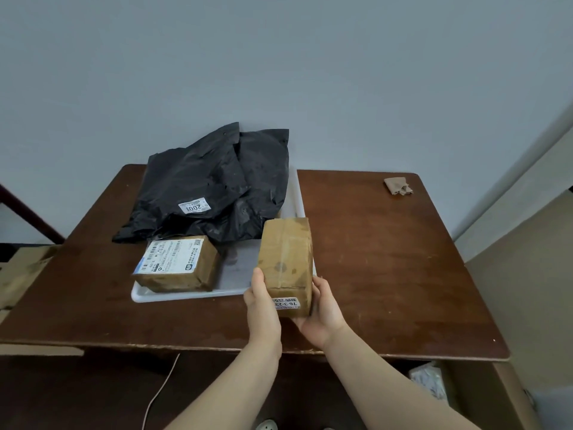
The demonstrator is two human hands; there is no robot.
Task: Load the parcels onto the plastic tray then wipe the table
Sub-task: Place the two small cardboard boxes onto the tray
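Your left hand (259, 301) grips the brown box (286, 257) by its left side; your right hand (324, 313) curls under its near end, at the near-right corner of the white tray (186, 295).

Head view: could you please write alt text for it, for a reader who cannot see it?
A person's left grip and right grip hold a taped box at the near right corner of a white tray on a brown table. The tray carries a second box and black bags; a cloth lies at the table's far right corner.
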